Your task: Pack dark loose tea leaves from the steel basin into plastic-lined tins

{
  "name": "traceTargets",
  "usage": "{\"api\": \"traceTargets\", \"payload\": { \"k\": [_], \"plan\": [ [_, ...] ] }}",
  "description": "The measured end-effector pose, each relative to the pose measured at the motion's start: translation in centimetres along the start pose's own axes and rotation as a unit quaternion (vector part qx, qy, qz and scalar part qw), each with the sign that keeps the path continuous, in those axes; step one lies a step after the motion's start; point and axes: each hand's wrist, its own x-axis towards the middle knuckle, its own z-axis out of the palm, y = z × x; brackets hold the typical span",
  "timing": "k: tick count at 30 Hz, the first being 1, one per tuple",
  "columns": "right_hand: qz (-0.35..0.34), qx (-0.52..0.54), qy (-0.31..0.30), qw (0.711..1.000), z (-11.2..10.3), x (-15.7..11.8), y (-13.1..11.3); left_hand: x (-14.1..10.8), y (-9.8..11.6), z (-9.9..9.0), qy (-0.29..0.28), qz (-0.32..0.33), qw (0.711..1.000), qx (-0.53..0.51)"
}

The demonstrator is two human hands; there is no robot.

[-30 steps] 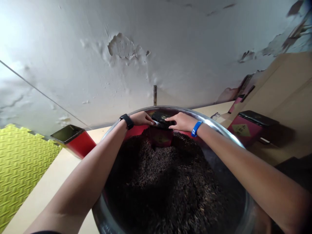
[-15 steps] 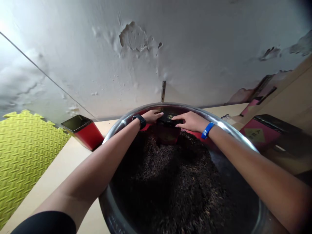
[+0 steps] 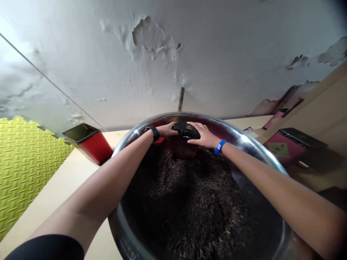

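A red tin (image 3: 184, 151) with a black lid (image 3: 187, 130) stands in the far part of a large metal bowl (image 3: 245, 139), its base among dark, dry loose tea leaves (image 3: 208, 202). My left hand (image 3: 166, 130) grips the lid's left side, fingers bent round its edge. On the right side, my right hand (image 3: 204, 135) has its thumb at the near edge and its fingers over the top. The lid sits tilted on the tin, and a glint shows along its near edge. Whether the lid is fully seated I cannot tell.
Left of the bowl an open red tin (image 3: 94, 146) leans on the pale table (image 3: 65, 173), beside a yellow foam mat (image 3: 29, 169). At right stands a lidded red tin (image 3: 287, 146) with a yellow label. A peeling wall (image 3: 108, 65) rises behind.
My right hand has shifted left and now wraps more over the lid. The lid is more tilted than before. The view has moved slightly.
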Motion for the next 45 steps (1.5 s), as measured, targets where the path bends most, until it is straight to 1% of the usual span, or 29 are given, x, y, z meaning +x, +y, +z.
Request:
{"api": "traceTargets", "payload": {
  "k": [1, 3, 4, 5, 6, 8, 11, 13, 14, 16, 19, 24, 28, 32, 35, 40, 45],
  "plan": [
    [0.001, -0.007, -0.012, 1.0, 0.1, 0.0, 0.0, -0.5, 0.0, -0.4, -0.047, -0.002, 0.998, -0.04],
    [-0.003, -0.025, -0.038, 0.999, 0.0, 0.0, 0.0, -1.5, -0.1, -1.4, -0.133, -0.006, 0.983, -0.123],
    [-0.009, -0.033, -0.049, 0.998, 0.0, 0.0, 0.1, -2.0, -0.1, -1.8, -0.152, -0.01, 0.976, -0.159],
    [-0.015, -0.04, -0.056, 0.997, 0.0, 0.1, 0.1, -2.2, -0.1, -2.0, -0.152, -0.016, 0.971, -0.186],
    [-0.022, -0.047, -0.061, 0.997, 0.0, 0.1, 0.2, -2.3, -0.2, -2.0, -0.138, -0.023, 0.969, -0.203],
    [-0.036, -0.065, -0.063, 0.995, 0.1, 0.2, 0.3, -1.8, -0.2, -1.3, -0.083, -0.034, 0.975, -0.201],
    [-0.054, -0.094, -0.058, 0.992, 0.3, 0.1, 0.3, 0.0, -0.3, 0.6, 0.024, -0.053, 0.992, -0.114],
    [-0.057, -0.104, -0.051, 0.992, 0.4, 0.1, 0.2, 1.2, -0.3, 1.8, 0.089, -0.078, 0.992, -0.049],
    [-0.056, -0.105, -0.049, 0.992, 0.4, 0.0, 0.1, 1.6, -0.3, 2.2, 0.112, -0.086, 0.989, -0.03],
    [-0.053, -0.104, -0.047, 0.992, 0.6, -0.1, 0.0, 2.2, -0.3, 2.6, 0.136, -0.089, 0.987, -0.011],
    [-0.049, -0.105, -0.043, 0.992, 0.8, -0.2, -0.1, 2.5, -0.2, 2.7, 0.144, -0.073, 0.987, 0.005],
    [-0.051, -0.118, -0.045, 0.991, 0.9, -0.4, -0.1, 2.4, -0.1, 2.4, 0.129, -0.07, 0.989, 0.022],
    [-0.052, -0.128, -0.038, 0.99, 0.7, -0.2, -0.3, 2.1, -0.2, 2.3, 0.122, -0.068, 0.99, 0.013],
    [-0.053, -0.137, -0.021, 0.989, 0.7, -0.2, -0.7, 1.9, -0.3, 2.1, 0.125, -0.07, 0.99, 0.006],
    [-0.053, -0.144, -0.02, 0.988, 0.7, 0.0, -0.7, 1.9, -0.5, 2.0, 0.126, -0.071, 0.989, 0.0],
    [-0.077, -0.147, -0.032, 0.986, 0.2, 0.4, -0.7, 1.9, -0.9, 2.3, 0.135, -0.065, 0.989, -0.019],
    [-0.08, -0.146, -0.024, 0.986, 0.2, 0.5, -1.1, 1.7, -1.3, 2.6, 0.145, -0.065, 0.987, -0.04]
  ]
}}
